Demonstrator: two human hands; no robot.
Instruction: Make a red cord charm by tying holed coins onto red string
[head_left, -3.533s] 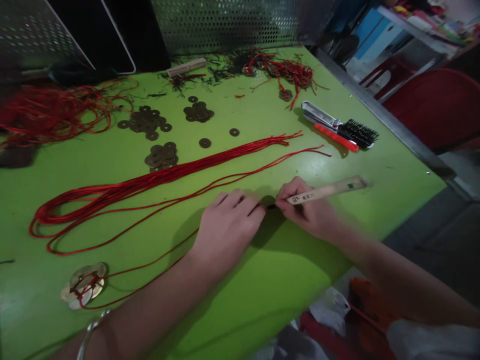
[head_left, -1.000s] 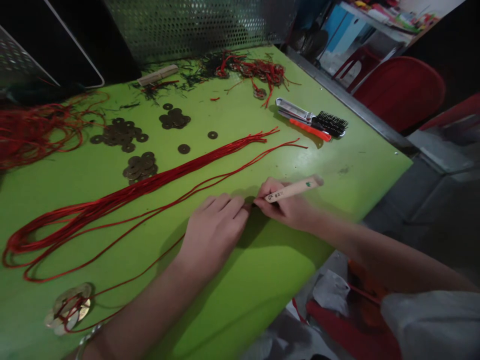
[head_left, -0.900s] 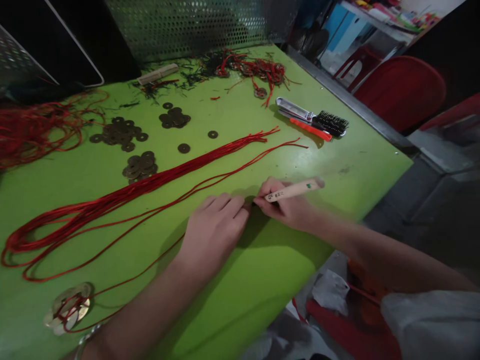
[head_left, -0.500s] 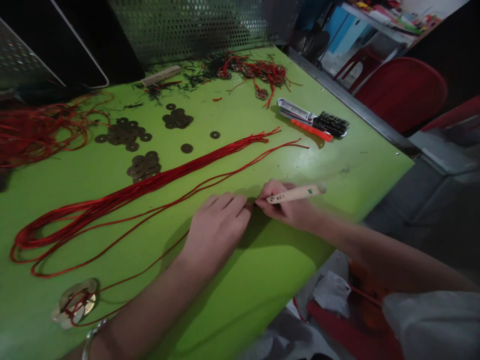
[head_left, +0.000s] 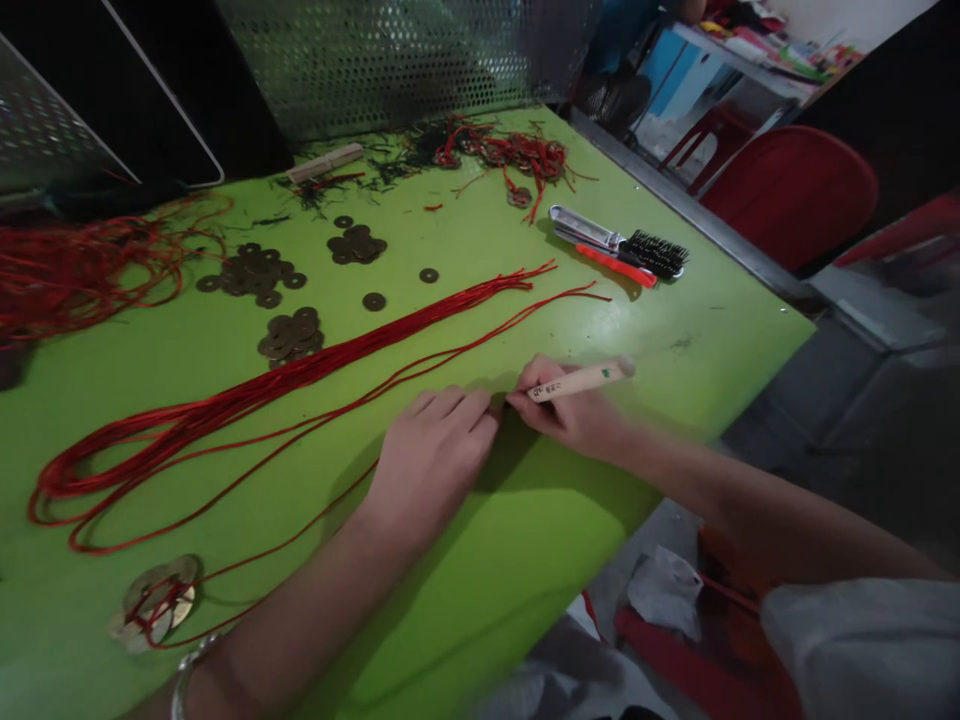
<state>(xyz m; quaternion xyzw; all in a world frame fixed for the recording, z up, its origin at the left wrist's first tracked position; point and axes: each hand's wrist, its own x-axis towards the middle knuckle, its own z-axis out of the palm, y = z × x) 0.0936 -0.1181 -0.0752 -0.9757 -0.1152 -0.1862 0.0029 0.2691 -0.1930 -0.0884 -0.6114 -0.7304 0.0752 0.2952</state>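
Observation:
My right hand [head_left: 562, 405] is closed round a pale wooden-handled tool [head_left: 581, 381] with small dark writing on it; its tip points toward my left fingertips. My left hand [head_left: 439, 450] rests closed on the green table [head_left: 450, 620], its fingers bent down over something I cannot make out. A thin red cord [head_left: 277, 548] runs from under my left hand to a ring of coins [head_left: 161, 600] at the lower left. Beyond my hands lies a long bundle of red cords [head_left: 337, 353], with a few looser strands beside it.
Piles of dark holed coins [head_left: 251, 272] lie behind the cords. Tangled red cord [head_left: 75, 265] is at the left. A hairbrush [head_left: 652, 252] and an orange-handled tool [head_left: 616, 265] lie right. Knotted coin pieces [head_left: 525, 155] sit at the back, near a red chair [head_left: 795, 195].
The view has shifted slightly. The wooden-handled tool in my right hand has tilted a little, and both hands stay close together in nearly the same place.

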